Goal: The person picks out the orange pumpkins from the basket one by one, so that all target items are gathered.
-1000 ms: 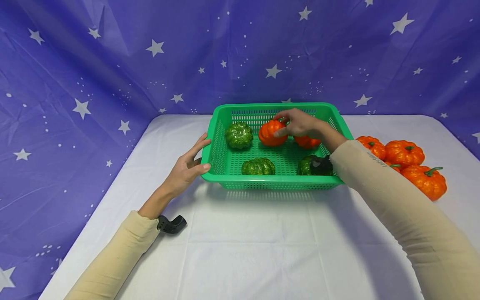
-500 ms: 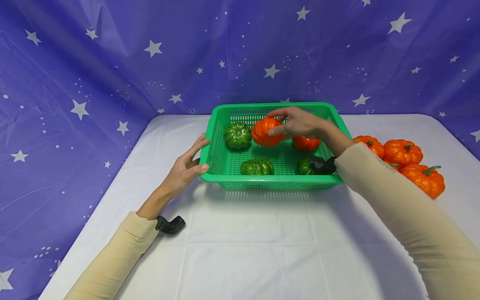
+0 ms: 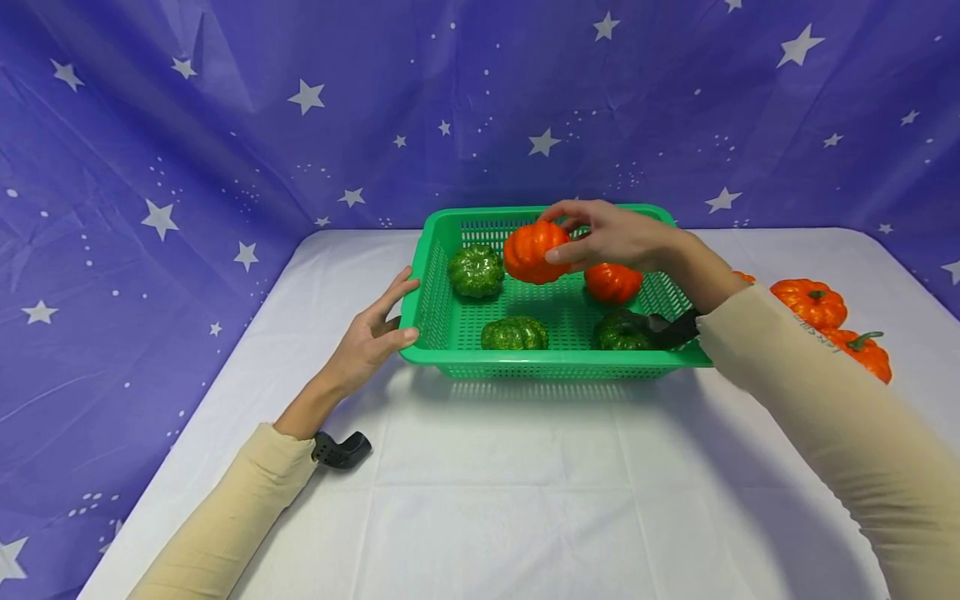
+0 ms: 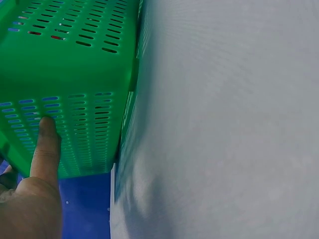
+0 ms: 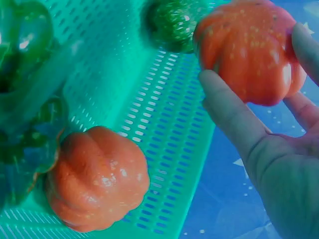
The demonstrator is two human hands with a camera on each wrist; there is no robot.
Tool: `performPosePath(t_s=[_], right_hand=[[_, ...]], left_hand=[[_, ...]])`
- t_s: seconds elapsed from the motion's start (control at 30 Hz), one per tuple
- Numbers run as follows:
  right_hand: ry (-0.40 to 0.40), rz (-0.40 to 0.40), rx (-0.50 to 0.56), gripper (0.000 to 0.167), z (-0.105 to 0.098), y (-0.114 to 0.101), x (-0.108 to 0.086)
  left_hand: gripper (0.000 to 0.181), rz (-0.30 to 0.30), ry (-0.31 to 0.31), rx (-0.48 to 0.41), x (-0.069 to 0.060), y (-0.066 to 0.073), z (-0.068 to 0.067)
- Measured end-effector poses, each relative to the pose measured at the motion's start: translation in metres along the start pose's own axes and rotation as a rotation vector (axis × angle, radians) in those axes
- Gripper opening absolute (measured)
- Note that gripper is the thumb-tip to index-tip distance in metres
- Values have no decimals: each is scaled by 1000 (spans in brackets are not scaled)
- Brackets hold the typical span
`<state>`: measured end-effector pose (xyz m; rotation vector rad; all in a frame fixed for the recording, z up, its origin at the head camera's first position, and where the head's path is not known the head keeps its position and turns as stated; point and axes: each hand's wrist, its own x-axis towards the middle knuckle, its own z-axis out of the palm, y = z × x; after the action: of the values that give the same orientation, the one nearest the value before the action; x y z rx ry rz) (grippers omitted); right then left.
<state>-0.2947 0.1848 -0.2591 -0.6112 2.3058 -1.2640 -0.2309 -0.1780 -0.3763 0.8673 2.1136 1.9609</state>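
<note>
In the head view my right hand [image 3: 618, 236] grips a small orange pumpkin [image 3: 536, 252] between thumb and fingers, above the floor of a green slotted basket [image 3: 555, 357]. The right wrist view shows this pumpkin [image 5: 249, 52] held by its sides. My left hand [image 3: 365, 340] touches the basket's left side with spread fingers; in the left wrist view its straight digit [image 4: 46, 149] presses the basket wall [image 4: 75, 69]. Inside the basket sit another orange pumpkin [image 3: 613, 283], a green pumpkin [image 3: 477, 271] at back left, and green ones at front middle [image 3: 514, 333] and front right [image 3: 618, 331].
Several orange pumpkins [image 3: 810, 302] stand on the white-covered table [image 3: 510, 483] right of the basket, partly hidden by my right sleeve [image 3: 810, 383]. A blue star-patterned cloth [image 3: 480, 108] hangs behind. A black wrist mount [image 3: 678, 330] covers part of the front-right green pumpkin.
My right hand has raised the gripped orange pumpkin from the basket floor, first slightly left, then upward. The left hand stays against the basket's left side.
</note>
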Motion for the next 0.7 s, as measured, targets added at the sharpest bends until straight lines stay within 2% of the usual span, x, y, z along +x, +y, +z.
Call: performPosePath(t_s=[0.37,0.5,0.57,0.7], right_hand=[[6,-30,64,57,2,-13,-20],[24,-22,28,64,2,-15,-29],[38,-20,-24,66,2,-16,-33],[53,-36,-77,62,4,-17,-41]], left_hand=[[74,-14,-7,-7,0,0,0],[75,-6,-4,-1,0,1,0],[75,-5,-2,-3,0,1,1],[74,-8,3,-4,0,2,1]])
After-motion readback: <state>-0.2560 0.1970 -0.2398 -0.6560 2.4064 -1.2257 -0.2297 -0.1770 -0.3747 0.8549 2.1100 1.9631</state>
